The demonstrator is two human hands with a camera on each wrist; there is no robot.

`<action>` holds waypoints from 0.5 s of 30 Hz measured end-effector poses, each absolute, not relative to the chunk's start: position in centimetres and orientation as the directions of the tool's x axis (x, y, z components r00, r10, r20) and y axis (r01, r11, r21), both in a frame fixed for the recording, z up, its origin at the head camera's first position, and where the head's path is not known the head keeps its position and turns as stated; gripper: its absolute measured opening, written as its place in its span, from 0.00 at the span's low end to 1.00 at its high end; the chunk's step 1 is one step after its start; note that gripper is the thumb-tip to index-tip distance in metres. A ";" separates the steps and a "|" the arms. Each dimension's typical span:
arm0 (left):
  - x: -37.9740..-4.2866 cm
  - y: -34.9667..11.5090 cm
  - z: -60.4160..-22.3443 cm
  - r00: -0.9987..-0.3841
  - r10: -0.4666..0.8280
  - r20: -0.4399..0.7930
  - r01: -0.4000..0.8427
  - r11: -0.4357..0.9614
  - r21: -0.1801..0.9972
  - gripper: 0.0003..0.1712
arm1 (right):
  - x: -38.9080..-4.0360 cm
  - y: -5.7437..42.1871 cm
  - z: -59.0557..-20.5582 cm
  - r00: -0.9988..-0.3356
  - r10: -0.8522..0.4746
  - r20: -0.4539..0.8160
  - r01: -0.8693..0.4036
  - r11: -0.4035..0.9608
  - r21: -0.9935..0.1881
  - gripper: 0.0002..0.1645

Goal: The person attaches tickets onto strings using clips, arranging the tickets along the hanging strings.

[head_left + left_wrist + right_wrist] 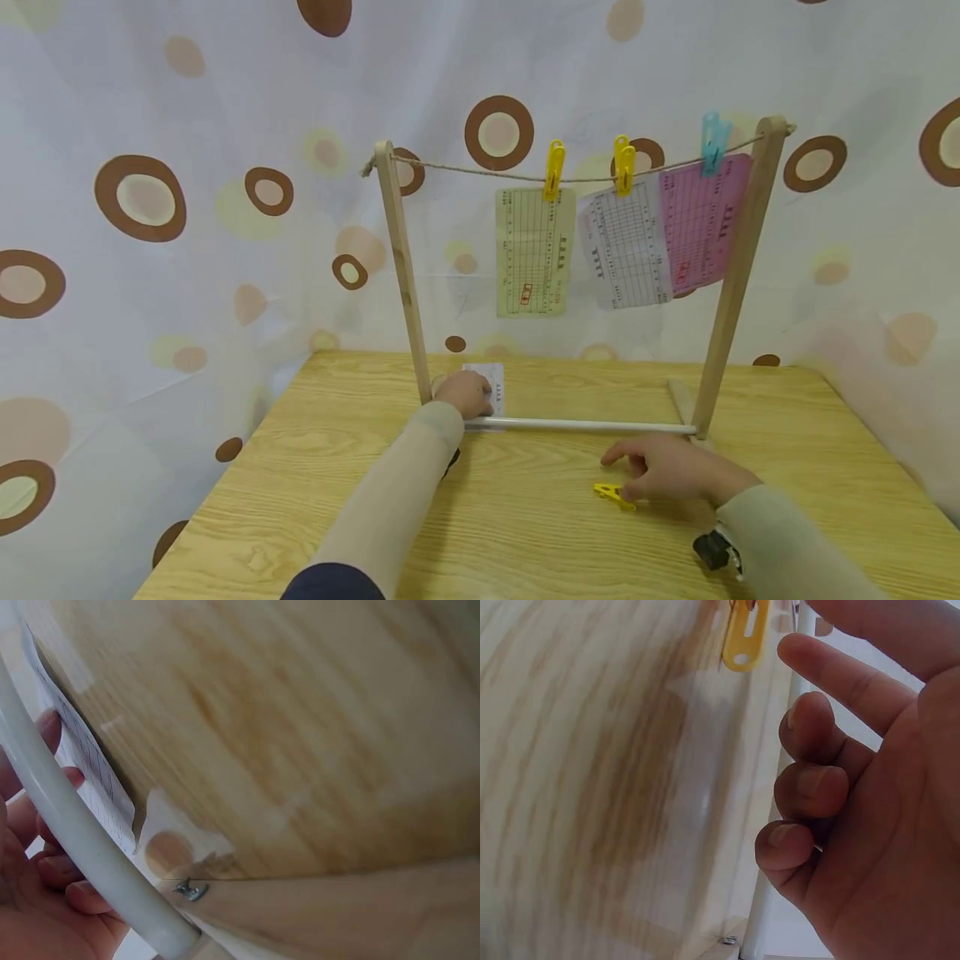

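My left hand (463, 393) reaches behind the white crossbar (581, 426) at the stand's left post. Its fingertips touch a white printed slip (498, 398) on the table. In the left wrist view, two fingertips lie apart against the slip (97, 769), and the other fingers are bent. My right hand (678, 467) hovers over the table in front of the bar, thumb and forefinger apart around a yellow clothespin (604, 490). From the right wrist, that clothespin (736, 641) lies beyond the fingertips, and the palm holds nothing.
A twine line (480, 172) runs between two wooden posts (738, 275). Clothespins hold a yellow slip (534, 254), a white slip (628, 250) and a pink slip (705, 221) on its middle and right. A spotted curtain (225, 100) hangs behind the wooden table (525, 533).
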State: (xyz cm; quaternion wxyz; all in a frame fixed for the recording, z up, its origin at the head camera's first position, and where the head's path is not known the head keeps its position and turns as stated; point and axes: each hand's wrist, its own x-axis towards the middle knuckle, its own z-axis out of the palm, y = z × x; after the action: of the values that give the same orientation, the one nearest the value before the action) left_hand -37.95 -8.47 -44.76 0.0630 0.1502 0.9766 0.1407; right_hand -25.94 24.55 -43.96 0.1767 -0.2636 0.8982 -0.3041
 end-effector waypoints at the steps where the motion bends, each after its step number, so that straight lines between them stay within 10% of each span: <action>1: -37.9 -8.4 -44.8 -0.944 0.321 -0.079 0.281 0.906 0.317 0.20 | -25.8 24.5 -44.0 -0.798 -0.582 -0.158 -0.370 0.679 -0.634 0.27; 15: -36.5 -8.4 -44.1 -0.918 0.384 -0.098 0.315 0.857 0.407 0.07 | -25.4 23.9 -44.4 -0.789 -0.584 -0.193 -0.375 0.706 -0.602 0.21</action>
State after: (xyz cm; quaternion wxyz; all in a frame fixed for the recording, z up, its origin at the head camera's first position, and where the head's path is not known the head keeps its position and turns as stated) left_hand -36.52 -8.41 -44.12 0.0882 0.1822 0.9597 0.1951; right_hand -25.36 23.88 -44.37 0.1882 -0.2649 0.9041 -0.2775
